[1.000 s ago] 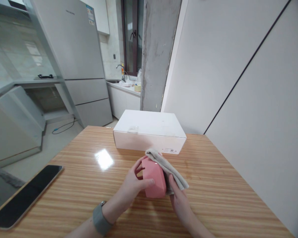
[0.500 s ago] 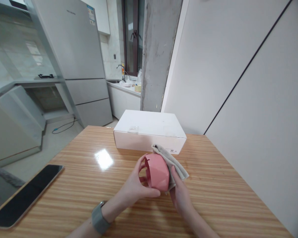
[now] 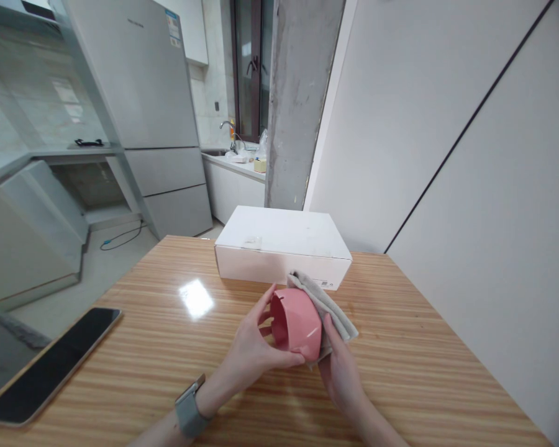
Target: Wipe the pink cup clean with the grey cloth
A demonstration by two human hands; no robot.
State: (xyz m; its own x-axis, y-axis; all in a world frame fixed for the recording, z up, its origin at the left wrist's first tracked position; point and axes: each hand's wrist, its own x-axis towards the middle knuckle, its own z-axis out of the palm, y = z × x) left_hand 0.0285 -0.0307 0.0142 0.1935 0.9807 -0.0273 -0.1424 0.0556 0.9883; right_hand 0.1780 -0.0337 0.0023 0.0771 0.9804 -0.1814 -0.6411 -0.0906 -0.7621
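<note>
My left hand (image 3: 248, 351), with a grey smartwatch (image 3: 189, 407) on its wrist, grips a pink faceted bowl (image 3: 299, 324) from the left, its fingers at the rim and its thumb under the body. The bowl is held above the table, its open side turned to the left. My right hand (image 3: 340, 372) presses a folded grey-beige cloth (image 3: 328, 304) against the bowl's right side. The cloth drapes over those fingers, and its far end reaches towards a white cardboard box (image 3: 282, 248).
The hands are over a striped wooden table (image 3: 135, 323). A black tablet (image 3: 51, 366) lies at its left edge. Behind it stand a concrete pillar (image 3: 298, 105), a grey fridge (image 3: 140, 81) and a white counter with a tap (image 3: 230, 135).
The bowl has rotated, so its open rim now faces left towards my left fingers. The cloth has slid off the top of the bowl to its right side.
</note>
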